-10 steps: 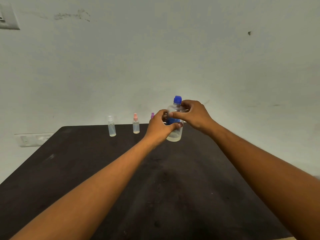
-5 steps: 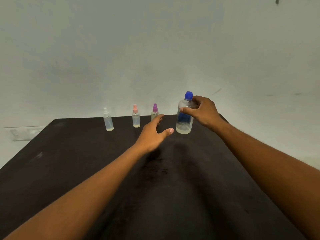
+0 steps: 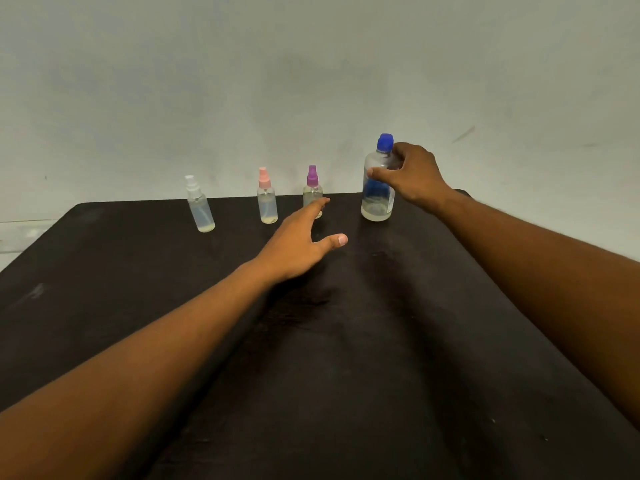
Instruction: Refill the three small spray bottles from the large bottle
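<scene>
Right hand (image 3: 415, 178): grip curled round upright large bottle (image 3: 377, 188) on counter (image 3: 381, 341). Left hand (image 3: 298, 244): grip spread, empty, near purple-capped spray bottle (image 3: 312, 188).

Far edge of the dark table (image 3: 104, 306): four upright items in one row. White-capped spray bottle (image 3: 200, 206) and pink-capped spray bottle (image 3: 266, 201) stand well apart, a passable gap between them. Pink-capped and purple-capped spray bottle (image 3: 312, 188) stand closer. The left hand (image 3: 299, 242), fingers extended, blocks the front of the purple-capped bottle. The large bottle (image 3: 377, 188) is gripped from its right side by the right hand (image 3: 414, 176). The wall (image 3: 311, 81) closes the rear. Both forearms cross the near tabletop; bare surface lies between them.
</scene>
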`<action>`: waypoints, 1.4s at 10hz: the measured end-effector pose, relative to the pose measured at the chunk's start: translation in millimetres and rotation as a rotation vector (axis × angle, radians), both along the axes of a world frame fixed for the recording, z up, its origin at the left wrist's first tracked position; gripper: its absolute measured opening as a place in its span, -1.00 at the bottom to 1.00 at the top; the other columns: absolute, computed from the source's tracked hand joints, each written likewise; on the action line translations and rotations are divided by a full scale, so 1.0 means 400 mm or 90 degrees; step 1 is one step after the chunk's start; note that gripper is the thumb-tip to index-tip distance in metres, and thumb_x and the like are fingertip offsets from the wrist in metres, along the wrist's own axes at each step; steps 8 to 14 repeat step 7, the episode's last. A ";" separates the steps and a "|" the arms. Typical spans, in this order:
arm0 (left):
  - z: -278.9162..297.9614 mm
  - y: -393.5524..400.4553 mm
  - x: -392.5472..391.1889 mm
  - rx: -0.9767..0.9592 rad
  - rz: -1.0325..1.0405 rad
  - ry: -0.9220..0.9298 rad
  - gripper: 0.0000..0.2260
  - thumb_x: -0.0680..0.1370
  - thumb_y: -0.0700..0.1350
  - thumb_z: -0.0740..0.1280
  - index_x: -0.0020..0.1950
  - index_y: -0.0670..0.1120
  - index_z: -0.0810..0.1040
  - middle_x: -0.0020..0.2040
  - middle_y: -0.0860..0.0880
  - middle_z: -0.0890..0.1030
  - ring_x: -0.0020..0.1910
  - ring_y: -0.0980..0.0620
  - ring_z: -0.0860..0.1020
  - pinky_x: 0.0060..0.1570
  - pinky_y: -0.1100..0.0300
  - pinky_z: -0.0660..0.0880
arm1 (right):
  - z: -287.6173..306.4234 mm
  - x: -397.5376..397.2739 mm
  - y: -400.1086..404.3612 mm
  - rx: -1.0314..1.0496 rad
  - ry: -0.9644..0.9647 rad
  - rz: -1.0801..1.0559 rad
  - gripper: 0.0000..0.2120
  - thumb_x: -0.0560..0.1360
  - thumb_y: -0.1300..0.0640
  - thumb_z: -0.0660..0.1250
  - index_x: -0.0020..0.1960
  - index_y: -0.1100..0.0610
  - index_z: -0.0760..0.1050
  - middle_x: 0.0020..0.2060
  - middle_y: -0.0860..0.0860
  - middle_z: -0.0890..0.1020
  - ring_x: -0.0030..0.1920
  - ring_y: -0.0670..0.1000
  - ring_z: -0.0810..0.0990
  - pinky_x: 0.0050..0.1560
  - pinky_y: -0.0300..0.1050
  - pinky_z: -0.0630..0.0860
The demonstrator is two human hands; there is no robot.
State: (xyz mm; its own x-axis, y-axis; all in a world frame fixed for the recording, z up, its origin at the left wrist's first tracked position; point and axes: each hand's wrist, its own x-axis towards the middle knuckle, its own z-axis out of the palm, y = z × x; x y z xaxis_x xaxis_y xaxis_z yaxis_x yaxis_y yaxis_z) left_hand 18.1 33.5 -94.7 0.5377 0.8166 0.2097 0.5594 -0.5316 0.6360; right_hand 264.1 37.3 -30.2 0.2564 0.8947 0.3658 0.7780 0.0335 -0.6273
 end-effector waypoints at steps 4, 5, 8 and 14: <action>-0.019 0.002 -0.006 0.001 -0.002 0.016 -0.26 0.54 0.27 0.36 0.62 0.09 0.15 0.60 0.00 0.27 0.56 -0.03 0.26 0.46 -0.01 0.26 | -0.029 0.040 0.027 -0.024 0.026 -0.036 -0.54 0.54 -0.01 0.43 0.35 0.17 0.47 0.20 0.10 0.60 0.09 0.03 0.54 0.07 -0.15 0.43; -0.020 -0.003 -0.012 0.003 0.003 0.011 -0.26 0.54 0.27 0.36 0.62 0.08 0.15 0.60 0.00 0.28 0.56 -0.02 0.26 0.47 -0.01 0.26 | -0.026 0.036 0.019 -0.027 0.038 -0.030 -0.54 0.55 -0.01 0.43 0.36 0.16 0.46 0.21 0.10 0.59 0.12 0.06 0.55 0.06 -0.15 0.41; 0.012 -0.024 -0.048 0.013 0.020 0.013 -0.25 0.54 0.28 0.35 0.63 0.06 0.14 0.60 0.00 0.28 0.55 -0.03 0.28 0.49 -0.07 0.29 | 0.008 0.017 -0.039 -0.053 0.021 -0.070 -0.31 0.57 -0.13 0.40 0.53 0.18 0.25 0.47 0.15 0.41 0.42 0.19 0.43 0.24 -0.03 0.40; 0.012 -0.024 -0.048 0.013 0.020 0.013 -0.25 0.54 0.28 0.35 0.63 0.06 0.14 0.60 0.00 0.28 0.55 -0.03 0.28 0.49 -0.07 0.29 | 0.008 0.017 -0.039 -0.053 0.021 -0.070 -0.31 0.57 -0.13 0.40 0.53 0.18 0.25 0.47 0.15 0.41 0.42 0.19 0.43 0.24 -0.03 0.40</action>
